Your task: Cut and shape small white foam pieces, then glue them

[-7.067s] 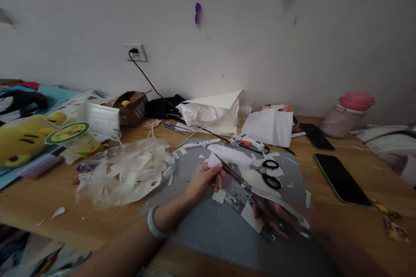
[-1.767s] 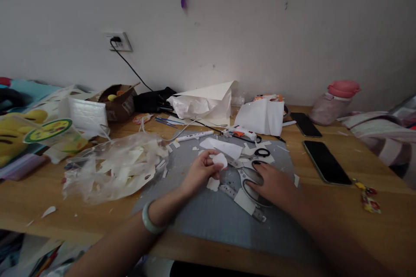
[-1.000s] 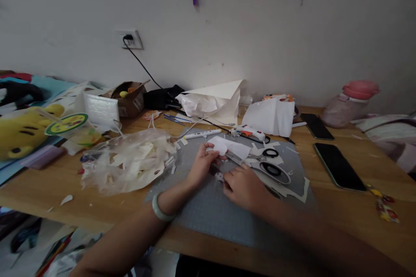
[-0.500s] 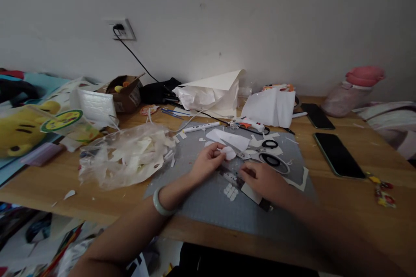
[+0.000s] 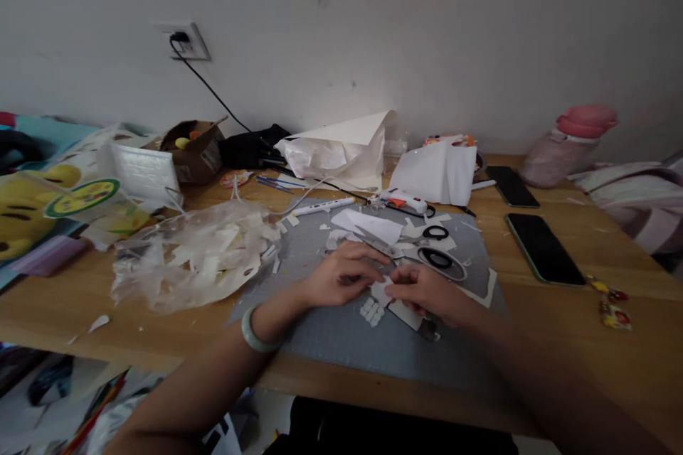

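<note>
A small white paper piece (image 5: 381, 293) is held above the grey cutting mat (image 5: 314, 327). My right hand (image 5: 430, 289) pinches its right side between thumb and fingers. From the left, my left hand (image 5: 341, 276) has its fingertips closed at the upper left edge of the same piece. Just beyond both hands lie scissors (image 5: 440, 258) with black-lined handles, partly covered by my fingers. Small joined white pieces (image 5: 372, 312) rest on the mat below the paper. Beside them, under my right hand, is a dark-edged flat tool (image 5: 428, 330), partly hidden.
A clear plastic bag of paper scraps (image 5: 197, 256) lies left of the mat. Behind are a white marker (image 5: 324, 207), a glue gun (image 5: 403, 200) and folded white paper (image 5: 435, 174). Two phones (image 5: 544, 249) and a pink-lidded bottle (image 5: 565, 146) stand or lie right; a lidded cup (image 5: 101, 202) is left.
My right hand has moved left and taken hold of the white paper piece. The left hand has brought the piece lower and nearer to me. The view has shifted slightly right.
</note>
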`<state>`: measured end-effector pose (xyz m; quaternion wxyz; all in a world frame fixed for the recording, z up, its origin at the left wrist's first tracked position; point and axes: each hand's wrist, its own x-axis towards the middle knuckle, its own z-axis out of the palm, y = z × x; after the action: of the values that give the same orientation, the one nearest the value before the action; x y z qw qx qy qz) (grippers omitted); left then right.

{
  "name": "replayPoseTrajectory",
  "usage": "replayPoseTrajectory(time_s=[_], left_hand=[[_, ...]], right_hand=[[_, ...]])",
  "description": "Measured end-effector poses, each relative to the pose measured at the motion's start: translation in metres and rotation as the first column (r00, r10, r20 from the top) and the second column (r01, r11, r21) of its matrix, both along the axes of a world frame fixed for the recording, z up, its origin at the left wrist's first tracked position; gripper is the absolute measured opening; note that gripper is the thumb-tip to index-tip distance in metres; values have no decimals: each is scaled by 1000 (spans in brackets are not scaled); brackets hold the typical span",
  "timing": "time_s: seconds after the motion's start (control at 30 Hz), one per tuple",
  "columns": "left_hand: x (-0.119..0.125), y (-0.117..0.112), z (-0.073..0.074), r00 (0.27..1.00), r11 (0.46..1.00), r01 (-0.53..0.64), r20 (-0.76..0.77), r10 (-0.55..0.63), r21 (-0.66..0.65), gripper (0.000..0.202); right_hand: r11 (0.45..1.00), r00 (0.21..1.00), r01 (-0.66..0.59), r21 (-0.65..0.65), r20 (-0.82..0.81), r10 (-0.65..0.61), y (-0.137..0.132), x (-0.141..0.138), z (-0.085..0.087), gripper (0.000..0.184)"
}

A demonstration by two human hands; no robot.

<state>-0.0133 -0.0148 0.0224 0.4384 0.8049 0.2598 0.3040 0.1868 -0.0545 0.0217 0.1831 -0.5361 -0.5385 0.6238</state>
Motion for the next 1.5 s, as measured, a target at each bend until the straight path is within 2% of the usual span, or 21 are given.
replayPoseTrajectory(time_s=[0.1, 0.17, 0.23, 0.37, 0.53, 0.6, 0.67, 0.77, 0.87, 0.97, 1.03, 1.1, 1.13, 1.2, 1.27, 1.33, 1.37, 1.43, 1.5], left_hand=[[-2, 0, 1, 999, 998, 3, -40, -5, -60, 17], [-5, 2, 0, 993, 994, 24, -109, -36, -109, 12], [-7, 5, -2, 978, 987, 75, -184, -101, -143, 10], [-8, 6, -2, 939, 975, 173, -275, -206, -139, 23], [-7, 4, 2, 932, 971, 198, -281, -228, -131, 31], [-11, 7, 4, 920, 965, 204, -306, -246, -166, 32], [-16, 10, 6, 883, 936, 237, -344, -320, -262, 32], [-24, 14, 9, 816, 841, 308, -331, -474, -446, 31], [-26, 16, 11, 765, 775, 354, -315, -562, -523, 27], [-23, 17, 7, 712, 742, 371, -342, -613, -558, 22], [-19, 18, 1, 769, 796, 388, -313, -557, -465, 30], [-16, 16, -4, 896, 905, 357, -189, -402, -233, 38], [-14, 15, -6, 937, 939, 325, -98, -336, -117, 41], [-8, 9, -8, 963, 966, 253, 77, -257, 57, 46], [2, -2, -12, 974, 964, 146, 140, -180, 220, 52], [16, -17, -17, 980, 973, 35, 185, -78, 227, 66], [24, -27, -21, 977, 982, 24, 204, -63, 186, 75], [43, -44, -26, 972, 990, 118, 195, -131, 75, 92], [61, -56, -26, 959, 988, 149, 247, -138, -28, 111]], right_hand=[[987, 984, -115, 116, 152, 97, -4, -5, -2, 14], [977, 972, -147, 153, 206, 114, -8, -11, -4, 10], [970, 958, -164, 178, 265, 113, -11, -16, -5, 8], [961, 921, -175, 212, 380, 84, -13, -21, -8, 9], [954, 895, -184, 235, 442, 64, -14, -23, -10, 8], [952, 882, -183, 247, 470, 48, -15, -25, -10, 7], [949, 870, -184, 258, 492, 35, -16, -27, -10, 6], [944, 861, -186, 273, 508, 23, -18, -28, -12, 5], [940, 857, -186, 287, 516, 12, -18, -29, -12, 3], [939, 862, -173, 299, 507, -3, -19, -29, -11, 6], [939, 866, -159, 305, 500, -16, -20, -28, -9, 11], [935, 876, -150, 321, 481, -24, -21, -26, -8, 13], [928, 885, -149, 341, 465, -29, -21, -25, -8, 11], [892, 916, -128, 435, 397, -63, -20, -20, -8, 7], [802, 954, -14, 597, 249, -169, -21, -17, -10, 19], [686, 969, 164, 709, 15, -248, -24, -18, -11, 33], [658, 968, 224, 719, -86, -236, -26, -20, -13, 41], [656, 971, 239, 716, -186, -151, -30, -28, -18, 54], [624, 955, 295, 724, -252, -160, -29, -37, -25, 54]])
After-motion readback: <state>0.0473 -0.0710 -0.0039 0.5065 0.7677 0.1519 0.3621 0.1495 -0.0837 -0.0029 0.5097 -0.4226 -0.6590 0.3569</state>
